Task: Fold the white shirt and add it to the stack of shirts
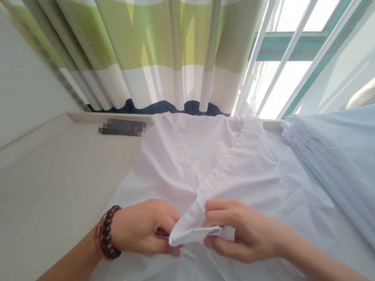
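A white garment point(175, 157) with a gathered seam or placket is spread in front of me, its far part reaching the window sill. My left hand point(145, 226), with a dark beaded bracelet point(107, 231) at the wrist, is closed at the garment's folded near edge. A thin dark sliver shows between its thumb and finger; I cannot make out what it is. Just to the right, my right hand point(243, 231) pinches the same turned-up edge point(194, 236) between thumb and fingers. The fingertips of both hands are partly hidden by the cloth.
A stack of folded white cloth point(349, 162) lies to the right. A dark, blurred-out object point(122, 127) rests at the back left of the pale table point(50, 197). Green and white curtains point(171, 36) hang behind, beside a barred window point(287, 48).
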